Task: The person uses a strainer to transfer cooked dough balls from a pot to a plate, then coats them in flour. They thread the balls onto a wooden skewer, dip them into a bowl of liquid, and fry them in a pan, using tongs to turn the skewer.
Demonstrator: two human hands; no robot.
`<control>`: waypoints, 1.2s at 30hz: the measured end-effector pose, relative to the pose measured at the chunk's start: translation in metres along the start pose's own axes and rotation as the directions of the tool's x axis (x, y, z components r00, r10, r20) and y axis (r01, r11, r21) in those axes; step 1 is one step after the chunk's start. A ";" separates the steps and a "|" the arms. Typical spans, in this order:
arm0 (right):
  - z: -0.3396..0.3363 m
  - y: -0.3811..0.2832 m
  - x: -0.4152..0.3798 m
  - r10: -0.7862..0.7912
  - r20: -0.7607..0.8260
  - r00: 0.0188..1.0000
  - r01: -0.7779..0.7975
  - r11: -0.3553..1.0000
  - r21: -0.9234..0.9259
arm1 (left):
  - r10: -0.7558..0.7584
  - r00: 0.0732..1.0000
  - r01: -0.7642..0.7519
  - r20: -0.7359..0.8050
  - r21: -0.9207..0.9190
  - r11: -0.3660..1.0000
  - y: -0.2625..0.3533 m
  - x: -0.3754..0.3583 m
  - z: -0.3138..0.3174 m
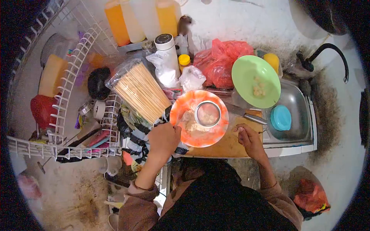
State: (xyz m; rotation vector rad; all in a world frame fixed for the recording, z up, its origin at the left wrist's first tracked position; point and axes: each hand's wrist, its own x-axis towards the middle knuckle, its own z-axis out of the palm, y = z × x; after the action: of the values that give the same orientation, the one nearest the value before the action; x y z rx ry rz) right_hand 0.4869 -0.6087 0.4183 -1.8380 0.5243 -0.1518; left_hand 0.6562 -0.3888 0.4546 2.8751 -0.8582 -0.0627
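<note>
The left hand is at the near left rim of an orange and white plate, its thumb against the edge. The other fingers are folded out of view, so I cannot tell how far it is closed or whether it grips the rim. The right hand is apart from the plate, above the wooden board, with its fingers curled well in and the thumb close to them — whether something small is pinched there I cannot tell.

The plate is in front of the person, over the left part of the board. On it lie a pale, floury heap and, right of its middle, a round thing with a metal rim.

Just right of the plate is a knife, handle toward the sink. Behind it a green plate bears small pale pieces — it partly covers the sink, where a blue tub sits. A bundle of wooden sticks lies on the left of the worktop.
</note>
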 end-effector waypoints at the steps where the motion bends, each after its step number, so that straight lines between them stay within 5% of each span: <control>1: 0.000 -0.001 0.000 -0.006 0.020 1.000 0.006 1.000 -0.004 | -0.018 0.999 0.018 -0.046 -0.004 1.000 0.000 -0.002 0.004; 5: -0.003 -0.009 -0.002 -0.076 0.014 0.997 0.077 0.987 -0.138 | -0.157 0.987 0.150 -0.042 -0.137 0.979 0.005 -0.007 -0.003; 8: -0.008 -0.011 -0.003 -0.091 0.041 0.995 0.095 0.988 -0.122 | -0.082 0.962 0.031 -0.259 -0.194 0.980 0.004 -0.012 0.000; 20: -0.033 -0.019 -0.026 -0.171 0.000 0.985 0.167 0.961 -0.219 | 0.002 0.893 -0.281 -0.450 -0.552 0.785 0.057 -0.028 0.002; 28: -0.056 -0.008 -0.039 -0.148 -0.074 0.986 0.127 0.964 -0.233 | 0.065 0.861 -0.366 -0.505 -0.526 0.768 0.085 -0.020 0.007; 36: -0.068 -0.008 -0.047 -0.128 -0.221 0.967 0.121 0.992 -0.042 | 0.162 0.865 -0.417 -0.474 -0.502 0.757 0.109 -0.011 0.006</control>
State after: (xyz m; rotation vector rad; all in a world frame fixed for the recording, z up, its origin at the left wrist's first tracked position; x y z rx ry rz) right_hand 0.4229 -0.6459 0.4552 -1.8933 0.5686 -0.4421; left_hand 0.5872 -0.4737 0.4643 2.0313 -0.9796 0.2503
